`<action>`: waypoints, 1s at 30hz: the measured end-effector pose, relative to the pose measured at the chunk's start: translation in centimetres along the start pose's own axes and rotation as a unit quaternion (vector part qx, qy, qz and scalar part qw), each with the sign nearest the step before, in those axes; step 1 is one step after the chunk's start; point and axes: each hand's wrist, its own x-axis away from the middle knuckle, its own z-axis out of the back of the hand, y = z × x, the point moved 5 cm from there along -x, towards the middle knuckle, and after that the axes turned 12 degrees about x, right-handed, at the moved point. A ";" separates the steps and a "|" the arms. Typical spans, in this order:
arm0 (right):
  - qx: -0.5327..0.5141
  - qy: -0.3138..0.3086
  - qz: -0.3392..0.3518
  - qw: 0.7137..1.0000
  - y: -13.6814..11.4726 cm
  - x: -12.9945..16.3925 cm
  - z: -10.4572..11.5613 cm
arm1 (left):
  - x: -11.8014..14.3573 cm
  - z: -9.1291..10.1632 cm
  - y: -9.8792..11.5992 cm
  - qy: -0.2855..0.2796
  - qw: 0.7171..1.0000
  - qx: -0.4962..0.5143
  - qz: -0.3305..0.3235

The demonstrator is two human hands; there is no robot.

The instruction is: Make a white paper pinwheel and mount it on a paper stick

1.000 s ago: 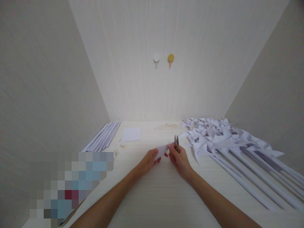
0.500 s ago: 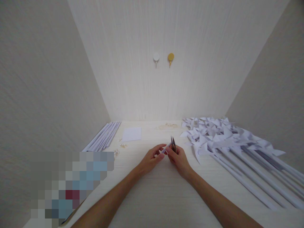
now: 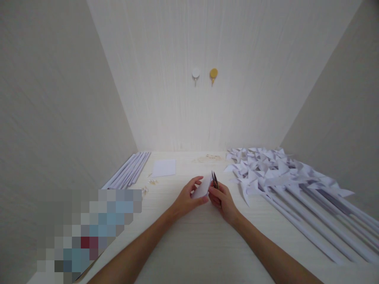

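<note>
My left hand (image 3: 187,197) pinches a small folded white paper piece (image 3: 203,188) just above the pale table (image 3: 189,244), near its middle. My right hand (image 3: 222,199) grips small metal snips (image 3: 214,180), whose thin blades point upward at the paper's right edge. Both hands meet at the paper, fingers nearly touching.
A heap of white paper pinwheels on long rolled sticks (image 3: 284,173) fills the right side. Rolled white paper sticks (image 3: 128,170) lie along the left wall, with a white paper square (image 3: 164,167) beside them. Small pale bits (image 3: 151,182) lie nearby. Two round hooks (image 3: 204,74) hang on the back wall.
The paper piece has turned in my left hand and now shows its flat face. The snips have shifted slightly left and sit against the paper's right edge.
</note>
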 end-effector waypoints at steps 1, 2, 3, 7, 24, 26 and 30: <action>-0.006 -0.001 -0.004 1.000 0.0 0.0 0.0 | 0.0 0.0 0.0 0.006 1.000 0.000 -0.001; -0.011 -0.001 -0.006 1.000 0.0 0.0 0.0 | 0.0 0.1 0.0 0.013 1.000 0.001 -0.002; -0.015 0.000 -0.007 1.000 0.0 0.0 0.0 | 0.0 0.1 0.0 0.020 1.000 0.002 -0.002; -0.022 0.009 -0.008 1.000 0.2 -0.1 0.1 | -0.1 0.3 0.1 0.037 0.999 0.028 0.009; 0.054 0.159 -0.042 0.985 0.5 0.0 1.7 | -0.3 1.9 -0.6 0.193 0.950 0.238 0.058; 0.056 0.162 -0.038 0.984 0.5 0.0 1.8 | -0.3 2.0 -0.4 0.199 0.949 0.238 0.050; 0.059 0.164 -0.035 0.984 0.8 -0.1 1.9 | -0.2 2.2 -0.2 0.221 0.943 0.242 0.051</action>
